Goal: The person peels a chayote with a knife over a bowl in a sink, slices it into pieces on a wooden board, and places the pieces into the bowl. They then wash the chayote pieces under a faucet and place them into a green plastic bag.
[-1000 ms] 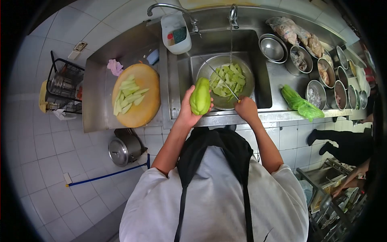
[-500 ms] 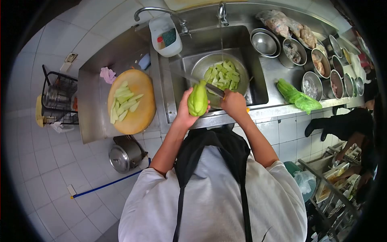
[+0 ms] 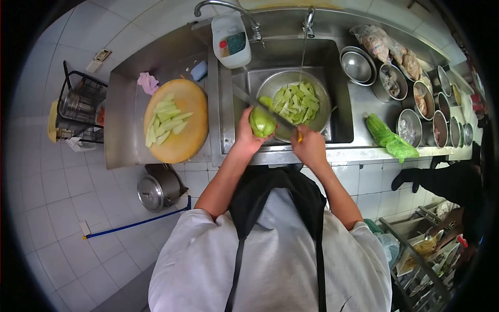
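A pale green gourd [image 3: 262, 122] is held over the near edge of the sink [image 3: 342, 127], its left and near sides cupped by the curled fingers of the left hand [image 3: 249, 134]. The gourd is crossed by the blade of a knife [image 3: 274, 115]; how deep the edge is sunk cannot be told. The knife handle is gripped by the closed fingers of the right hand [image 3: 310, 146]. Just beyond, cut green pieces [image 3: 297, 104] are held in a metal bowl [image 3: 326, 115] in the sink, with water being run from the right faucet [image 3: 309, 23]. On the left, pale slices [image 3: 167, 120] are spread on a round board [image 3: 193, 106]. On the right counter, a green plastic bag [image 3: 391, 139] is laid near several metal containers [image 3: 409, 128].
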A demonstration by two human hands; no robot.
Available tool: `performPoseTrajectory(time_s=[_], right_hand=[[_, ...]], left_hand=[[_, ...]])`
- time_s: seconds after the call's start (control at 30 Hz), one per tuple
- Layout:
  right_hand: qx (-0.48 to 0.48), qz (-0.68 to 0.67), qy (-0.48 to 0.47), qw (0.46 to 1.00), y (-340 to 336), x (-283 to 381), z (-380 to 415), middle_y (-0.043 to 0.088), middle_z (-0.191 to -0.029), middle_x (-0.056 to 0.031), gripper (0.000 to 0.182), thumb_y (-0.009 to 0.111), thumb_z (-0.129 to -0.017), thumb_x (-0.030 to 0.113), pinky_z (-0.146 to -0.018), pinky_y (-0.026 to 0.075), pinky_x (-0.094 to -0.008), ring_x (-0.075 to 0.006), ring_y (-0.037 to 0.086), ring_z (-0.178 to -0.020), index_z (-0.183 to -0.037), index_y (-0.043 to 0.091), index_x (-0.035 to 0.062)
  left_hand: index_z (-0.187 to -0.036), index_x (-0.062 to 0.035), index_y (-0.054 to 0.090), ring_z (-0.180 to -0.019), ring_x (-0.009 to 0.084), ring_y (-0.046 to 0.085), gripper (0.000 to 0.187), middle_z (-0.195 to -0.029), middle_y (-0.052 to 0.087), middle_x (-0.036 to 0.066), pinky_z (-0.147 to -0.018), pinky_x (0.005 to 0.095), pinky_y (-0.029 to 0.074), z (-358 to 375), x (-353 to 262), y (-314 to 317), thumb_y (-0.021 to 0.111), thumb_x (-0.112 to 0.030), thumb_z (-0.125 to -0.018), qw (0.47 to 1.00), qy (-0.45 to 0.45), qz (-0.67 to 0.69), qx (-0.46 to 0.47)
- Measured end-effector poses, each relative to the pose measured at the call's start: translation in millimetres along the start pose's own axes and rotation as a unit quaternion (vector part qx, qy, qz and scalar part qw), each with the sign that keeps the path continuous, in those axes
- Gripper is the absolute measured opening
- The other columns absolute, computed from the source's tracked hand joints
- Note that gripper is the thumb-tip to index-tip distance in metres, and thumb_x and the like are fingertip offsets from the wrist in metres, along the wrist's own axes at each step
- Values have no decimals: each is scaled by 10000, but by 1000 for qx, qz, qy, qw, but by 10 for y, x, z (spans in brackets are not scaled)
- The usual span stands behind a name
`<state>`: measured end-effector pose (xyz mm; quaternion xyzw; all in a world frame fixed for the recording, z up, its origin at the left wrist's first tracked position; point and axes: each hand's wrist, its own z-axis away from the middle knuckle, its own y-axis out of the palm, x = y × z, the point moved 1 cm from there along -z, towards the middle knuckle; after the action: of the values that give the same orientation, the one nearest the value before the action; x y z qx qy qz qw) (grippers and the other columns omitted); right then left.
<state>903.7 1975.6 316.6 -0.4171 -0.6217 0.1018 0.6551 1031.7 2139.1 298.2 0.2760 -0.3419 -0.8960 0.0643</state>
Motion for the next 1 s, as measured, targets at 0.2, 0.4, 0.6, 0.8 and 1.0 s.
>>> performPoseTrajectory(time_s=[0.2,0.4,0.6,0.8,1.0], right_hand=[[50,101,-98,989,-33,119,106,629,-591,-168,171,708,-722,133,-541,536,-482,-372,658,-556,-814,576,75],[29,154,-53,986,-43,24,47,654,-642,-188,160,689,-743,155,-567,546,-490,-385,672,-605,-808,573,65],[46,175,32,983,-32,-532,-100,668,-674,-219,151,663,-789,187,-627,559,-510,-398,690,-661,-812,642,39],[61,104,-36,992,-151,46,-67,661,-666,-218,159,665,-816,199,-620,554,-509,-405,679,-637,-810,648,42],[70,124,-46,989,-37,107,-99,660,-659,-215,179,656,-828,215,-609,550,-503,-410,669,-604,-822,637,37]], left_hand=[[-1186,-59,616,-949,322,674,554,-1058,680,217,-853,454,559,-285,208,39,478,-548,-965,995,32,85,32],[-1175,-58,610,-900,304,651,547,-998,659,190,-811,445,559,-134,264,284,490,-546,-960,989,34,139,-36],[-1241,-65,555,-886,316,613,584,-1097,619,143,-772,404,529,41,133,149,492,-570,-955,997,-2,59,-56],[-1238,-112,577,-975,274,639,573,-1144,642,122,-765,399,515,-64,186,202,522,-597,-936,990,38,19,-134],[-1217,-133,605,-967,258,645,554,-1117,664,97,-778,405,505,-27,180,244,528,-601,-931,996,25,13,-88]])
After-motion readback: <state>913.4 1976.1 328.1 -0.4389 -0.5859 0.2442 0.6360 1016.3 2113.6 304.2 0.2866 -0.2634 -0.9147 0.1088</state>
